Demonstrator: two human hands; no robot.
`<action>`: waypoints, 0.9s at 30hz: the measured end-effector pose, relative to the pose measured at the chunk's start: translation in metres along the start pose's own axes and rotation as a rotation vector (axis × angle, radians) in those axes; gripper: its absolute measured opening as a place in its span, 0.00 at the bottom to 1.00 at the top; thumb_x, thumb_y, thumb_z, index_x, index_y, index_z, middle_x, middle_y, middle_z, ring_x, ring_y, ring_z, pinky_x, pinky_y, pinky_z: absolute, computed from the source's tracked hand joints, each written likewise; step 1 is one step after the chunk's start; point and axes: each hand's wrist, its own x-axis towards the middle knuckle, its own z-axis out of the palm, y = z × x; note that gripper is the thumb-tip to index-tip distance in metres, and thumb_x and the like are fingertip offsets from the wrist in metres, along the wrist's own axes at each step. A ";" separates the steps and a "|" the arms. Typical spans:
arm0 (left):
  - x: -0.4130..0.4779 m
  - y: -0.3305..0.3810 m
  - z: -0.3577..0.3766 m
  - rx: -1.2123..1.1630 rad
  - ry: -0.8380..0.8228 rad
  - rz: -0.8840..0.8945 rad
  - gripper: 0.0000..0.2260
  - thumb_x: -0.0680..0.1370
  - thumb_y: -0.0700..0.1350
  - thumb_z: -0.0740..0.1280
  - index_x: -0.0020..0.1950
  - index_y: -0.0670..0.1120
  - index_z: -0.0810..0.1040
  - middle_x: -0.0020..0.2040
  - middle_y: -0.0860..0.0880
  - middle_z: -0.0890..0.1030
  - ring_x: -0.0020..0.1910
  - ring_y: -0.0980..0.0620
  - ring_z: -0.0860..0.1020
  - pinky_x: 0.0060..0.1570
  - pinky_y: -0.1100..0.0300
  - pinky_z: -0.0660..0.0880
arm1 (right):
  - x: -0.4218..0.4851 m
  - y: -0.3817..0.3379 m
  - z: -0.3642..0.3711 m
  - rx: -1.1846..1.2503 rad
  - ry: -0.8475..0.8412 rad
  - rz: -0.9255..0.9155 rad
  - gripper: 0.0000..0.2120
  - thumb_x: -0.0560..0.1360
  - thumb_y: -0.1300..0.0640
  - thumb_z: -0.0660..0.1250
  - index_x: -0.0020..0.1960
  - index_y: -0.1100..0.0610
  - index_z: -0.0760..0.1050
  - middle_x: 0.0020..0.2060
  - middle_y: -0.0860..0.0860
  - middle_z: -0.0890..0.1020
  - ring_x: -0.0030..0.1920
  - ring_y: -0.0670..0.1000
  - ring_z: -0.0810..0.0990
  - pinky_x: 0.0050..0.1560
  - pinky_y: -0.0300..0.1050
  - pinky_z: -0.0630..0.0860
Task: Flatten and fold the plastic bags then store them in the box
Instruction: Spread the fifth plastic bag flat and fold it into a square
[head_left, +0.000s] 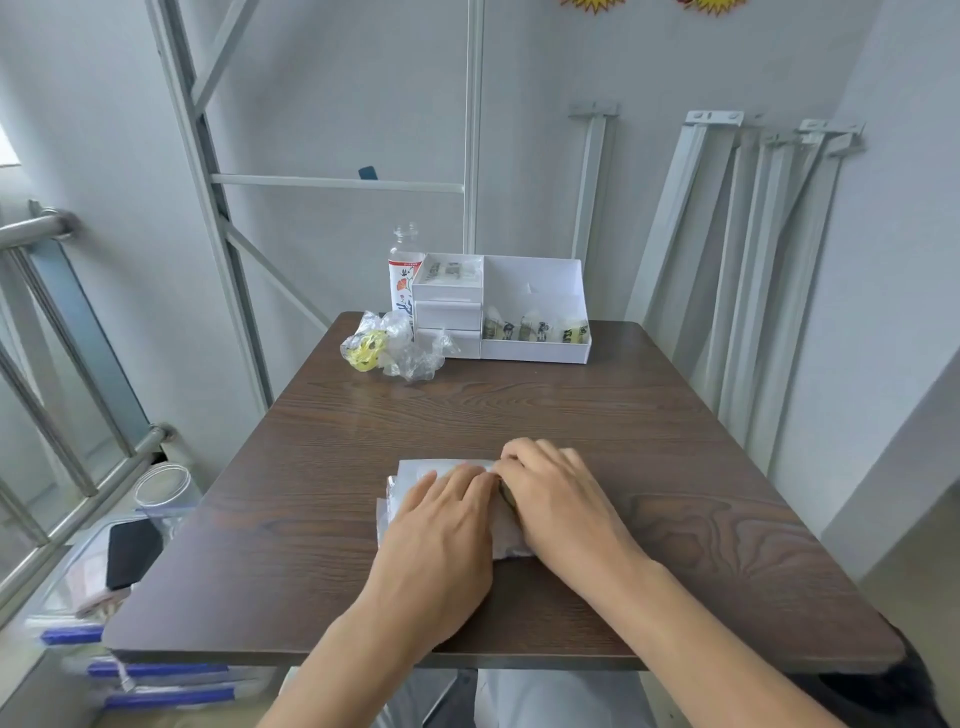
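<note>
I am pressing my left hand flat on the plastic bag, palm down, fingers straight and close together. My right hand is lying just beside it on the bag's right part, fingers bent, their tips touching the bag's far edge next to my left fingertips; whether they are pinching a fold there I cannot tell. The bag is lying flattened on the near half of the table. Well apart, at the far edge, the white box is standing with folded bags lined up in its front compartment, and crumpled bags are lying just left of it.
</note>
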 end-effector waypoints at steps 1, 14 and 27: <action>0.001 0.000 0.002 0.038 -0.039 -0.014 0.24 0.81 0.45 0.50 0.74 0.47 0.73 0.74 0.50 0.76 0.75 0.49 0.72 0.78 0.48 0.65 | -0.001 0.004 0.005 0.030 -0.028 0.000 0.14 0.75 0.60 0.71 0.61 0.53 0.80 0.57 0.49 0.81 0.58 0.53 0.80 0.55 0.49 0.76; 0.000 -0.024 -0.011 0.050 -0.301 -0.113 0.34 0.79 0.65 0.29 0.85 0.58 0.38 0.83 0.60 0.35 0.82 0.56 0.32 0.82 0.51 0.34 | -0.019 0.025 -0.011 0.183 -0.489 -0.006 0.26 0.88 0.42 0.39 0.85 0.43 0.38 0.82 0.36 0.37 0.79 0.33 0.32 0.80 0.40 0.33; -0.015 -0.055 -0.026 0.044 -0.300 -0.178 0.41 0.72 0.73 0.24 0.85 0.62 0.41 0.84 0.61 0.39 0.82 0.53 0.32 0.81 0.51 0.35 | -0.019 0.022 -0.014 0.179 -0.511 0.011 0.27 0.88 0.41 0.39 0.85 0.41 0.38 0.83 0.37 0.37 0.80 0.36 0.33 0.81 0.43 0.34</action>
